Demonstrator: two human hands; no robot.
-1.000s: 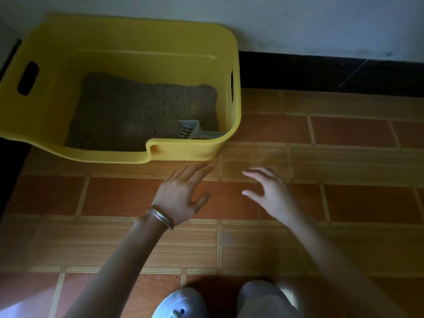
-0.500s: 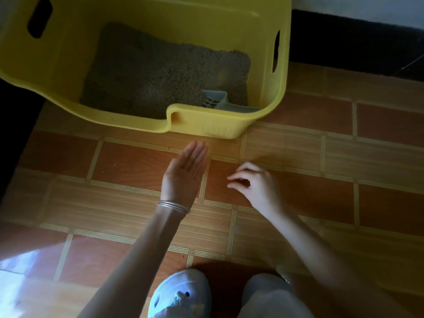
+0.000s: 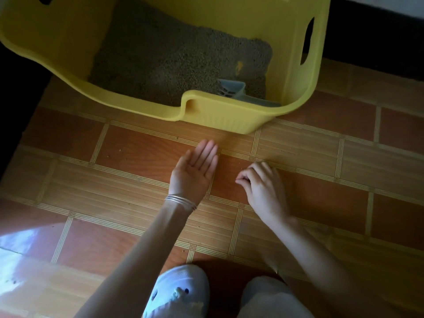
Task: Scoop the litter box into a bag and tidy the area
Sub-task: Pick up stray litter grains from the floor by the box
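The yellow litter box [image 3: 229, 118] fills the top of the head view, with brown litter [image 3: 174, 58] spread inside. A pale blue scoop [image 3: 231, 90] lies in its near right corner, half hidden by the rim. On the floor in front, my left hand [image 3: 195, 171] lies flat, palm up, fingers together, edge on the tile. My right hand [image 3: 263, 184] is beside it with curled fingertips pinched together at the floor; whether they hold a grain is too small to tell. A few litter grains [image 3: 243, 166] dot the tile between the hands.
The floor is orange and tan tile [image 3: 128, 184]. A dark skirting and wall [image 3: 376, 42] run behind the box. My white clog [image 3: 179, 292] and knee [image 3: 270, 299] are at the bottom edge. Bright light falls on the floor at lower left [image 3: 20, 242].
The view has tilted down and closer to the floor. My left hand turned from palm down to palm up. My right hand's spread fingers curled into a pinch at the tile.
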